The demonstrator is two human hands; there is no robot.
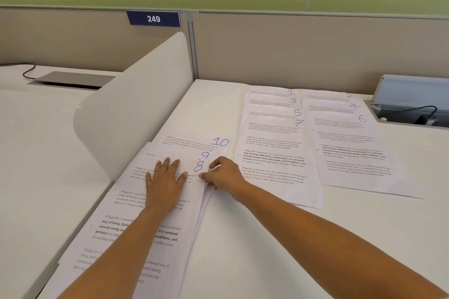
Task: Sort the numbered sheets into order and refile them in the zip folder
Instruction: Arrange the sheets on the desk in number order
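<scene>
I watch from my remote station as the left hand (166, 181) lies flat, fingers straight and spread, pressing sheet 8 (198, 166) onto the desk (243, 250). Sheet 9 (205, 155) and sheet 10 (220, 142) fan out beyond it. The right hand (224, 173) pinches sheet 8's right edge between thumb and fingertips. The sheet's long axis runs away from the body, and that edge lies nearer the right hand. I see no zip folder.

Ten numbered sheets (272, 153) show: three overlapped just beside the white divider (136, 104), four in a column right of it, and three in the column farthest from it. Two hands: left hand (165, 182) and right hand (226, 175). One number plate (153, 18) is behind the divider.
</scene>
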